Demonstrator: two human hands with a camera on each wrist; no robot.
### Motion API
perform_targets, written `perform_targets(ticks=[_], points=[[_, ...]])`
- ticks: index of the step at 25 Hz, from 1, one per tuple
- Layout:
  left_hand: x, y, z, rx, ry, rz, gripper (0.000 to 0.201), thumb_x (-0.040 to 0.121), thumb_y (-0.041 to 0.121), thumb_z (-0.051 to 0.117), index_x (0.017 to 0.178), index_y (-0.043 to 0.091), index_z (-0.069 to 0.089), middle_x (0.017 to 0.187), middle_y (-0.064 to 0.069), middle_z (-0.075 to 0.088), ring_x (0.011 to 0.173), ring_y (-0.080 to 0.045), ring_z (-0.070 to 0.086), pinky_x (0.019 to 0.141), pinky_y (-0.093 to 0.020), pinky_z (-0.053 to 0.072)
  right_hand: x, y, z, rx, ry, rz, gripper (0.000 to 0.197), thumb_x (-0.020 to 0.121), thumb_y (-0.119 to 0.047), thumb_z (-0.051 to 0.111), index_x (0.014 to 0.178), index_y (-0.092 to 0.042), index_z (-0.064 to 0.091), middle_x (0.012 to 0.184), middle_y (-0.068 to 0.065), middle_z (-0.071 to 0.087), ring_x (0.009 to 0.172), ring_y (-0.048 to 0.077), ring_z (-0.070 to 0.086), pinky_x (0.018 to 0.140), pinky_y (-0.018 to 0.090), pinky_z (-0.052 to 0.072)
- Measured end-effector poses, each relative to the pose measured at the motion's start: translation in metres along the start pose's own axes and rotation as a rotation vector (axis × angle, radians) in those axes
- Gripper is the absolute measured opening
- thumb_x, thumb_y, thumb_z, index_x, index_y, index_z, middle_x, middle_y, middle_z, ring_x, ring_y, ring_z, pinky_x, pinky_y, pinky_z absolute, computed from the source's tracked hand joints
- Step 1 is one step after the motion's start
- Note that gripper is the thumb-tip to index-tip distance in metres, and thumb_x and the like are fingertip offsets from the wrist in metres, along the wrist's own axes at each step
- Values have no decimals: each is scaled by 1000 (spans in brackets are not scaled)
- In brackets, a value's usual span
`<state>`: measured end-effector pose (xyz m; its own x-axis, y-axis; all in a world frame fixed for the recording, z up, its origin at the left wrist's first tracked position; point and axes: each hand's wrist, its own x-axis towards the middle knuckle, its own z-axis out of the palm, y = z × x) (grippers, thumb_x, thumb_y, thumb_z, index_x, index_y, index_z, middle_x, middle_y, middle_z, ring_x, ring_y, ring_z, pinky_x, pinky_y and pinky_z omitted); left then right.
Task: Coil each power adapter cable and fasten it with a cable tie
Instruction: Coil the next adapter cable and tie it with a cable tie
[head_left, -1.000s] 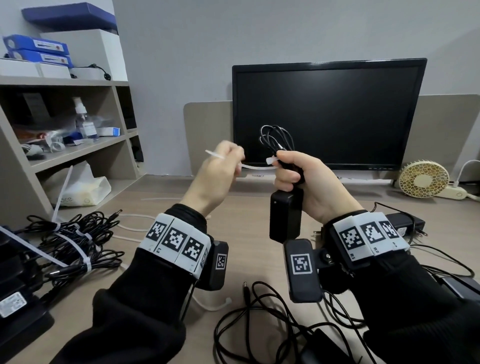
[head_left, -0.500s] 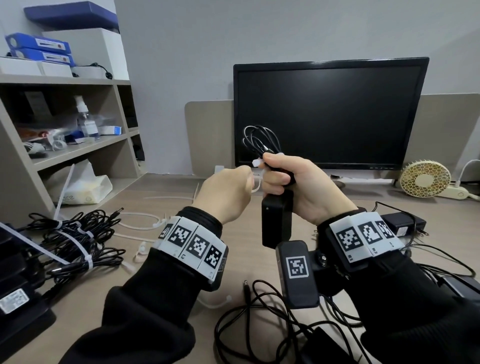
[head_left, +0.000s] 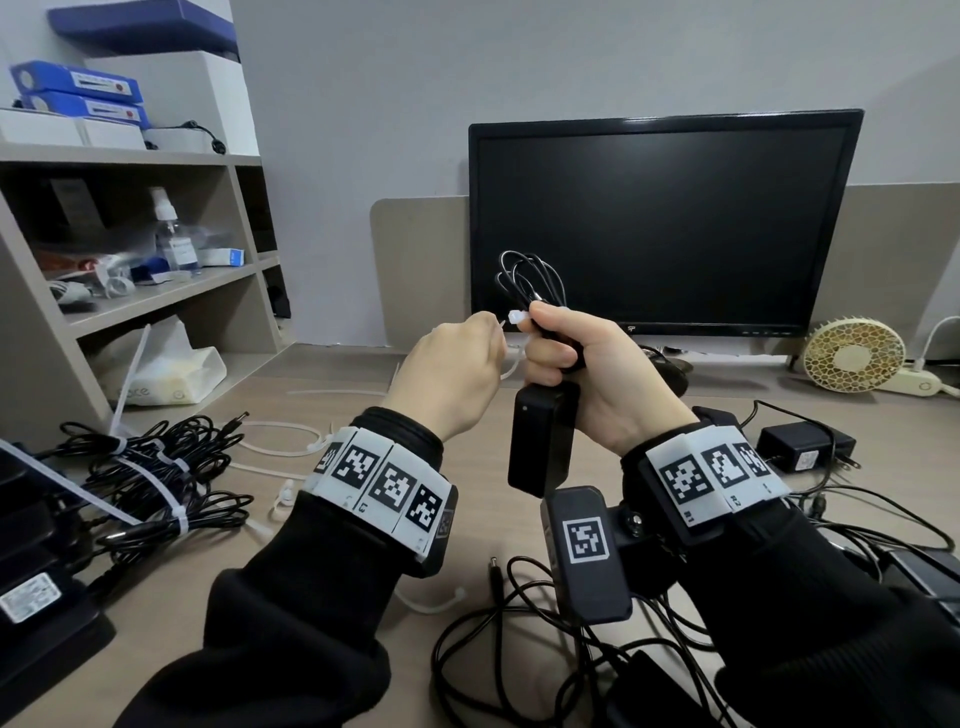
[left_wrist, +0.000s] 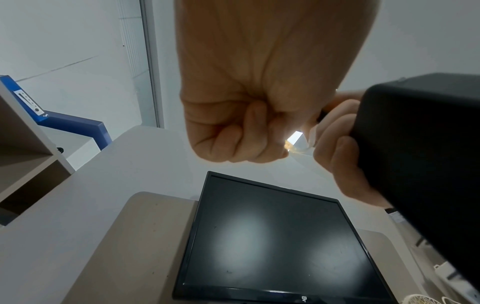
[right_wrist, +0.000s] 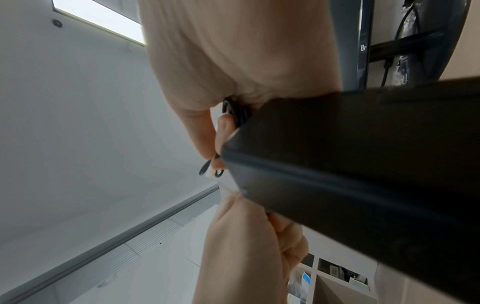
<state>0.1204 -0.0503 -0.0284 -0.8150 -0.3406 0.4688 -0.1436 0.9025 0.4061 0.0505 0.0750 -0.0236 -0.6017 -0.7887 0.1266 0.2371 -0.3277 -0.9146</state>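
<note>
- Coiled cable (head_left: 530, 280) with its black power adapter (head_left: 540, 441) is held up in mid-air over the worktop (head_left: 291, 571), in front of the monitor (head_left: 665, 223); adapter hangs below the fist, cable loops stick out above.
- Right hand (head_left: 587, 384) grips the bundle, fingers curled round coil and adapter top; right wrist view shows the adapter body (right_wrist: 363, 164) filling the frame with cable at the fingers.
- White cable tie (head_left: 514, 325) is looped round the coil, head sitting at the right thumb; the tail runs left into the other fist.
- Left hand (head_left: 452, 374) is closed, pinching the tie tail; left wrist view shows the fist (left_wrist: 233, 127) with the tie end (left_wrist: 296, 148) at its edge.
- Step, judged: cinching the tie on this adapter, loop looks nearly tight.
- Next move likely calls for a firm pull of the tail to the left while the right hand holds the coil steady, then setting the bundle down.
- Risk: loops may slip out of the tie if the hold loosens.
- Around: tied cable bundles (head_left: 150, 483) near left, spare ties (head_left: 280, 447) on the worktop, loose untied cables (head_left: 545, 623) near centre, another adapter (head_left: 805, 452) right, small fan (head_left: 852, 358) far right, shelf (head_left: 130, 301) left.
- Nothing blocks the pull; loose cables lie below the hands, well apart.
</note>
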Motion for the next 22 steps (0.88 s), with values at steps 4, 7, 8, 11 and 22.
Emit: perform_targets(ticks=[4,7,8,11,22], points=[[-1,2,1,18,4,25,28,101,24,31,98,6,52,90,-19,62,85,-40,54,77,-47,45,-1,0,0,-14,-9,-5,38,97,-23,46,63,-17,61,49,-7,26,51,10,24,48,21,25],[-2,4,-1,37,8,36,27,101,24,30,96,6,50,90,-20,62,85,-42,54,77,-47,44,0,0,-1,-46,-1,-6,35,97,-24,46,65,-16,59,50,-7,26,50,9,25,49,22,24],[-3,6,-2,51,6,42,25,101,24,30,93,8,47,90,-20,62,85,-42,54,76,-46,44,1,1,-2,-55,5,-5,32,97,-24,46,68,-16,57,50,-8,27,50,9,25,51,23,22],[-4,11,-3,110,5,55,19,102,23,30,91,12,42,90,-18,61,84,-40,54,70,-41,40,2,2,-3,-68,10,-1,27,97,-24,47,72,-16,53,49,-8,27,50,9,25,53,25,20],[-4,10,-3,55,0,14,25,98,22,36,108,6,53,99,-20,63,93,-41,56,80,-45,45,1,-1,-1,-8,-54,22,25,97,-25,46,75,-15,53,48,-9,30,49,8,26,51,23,22]])
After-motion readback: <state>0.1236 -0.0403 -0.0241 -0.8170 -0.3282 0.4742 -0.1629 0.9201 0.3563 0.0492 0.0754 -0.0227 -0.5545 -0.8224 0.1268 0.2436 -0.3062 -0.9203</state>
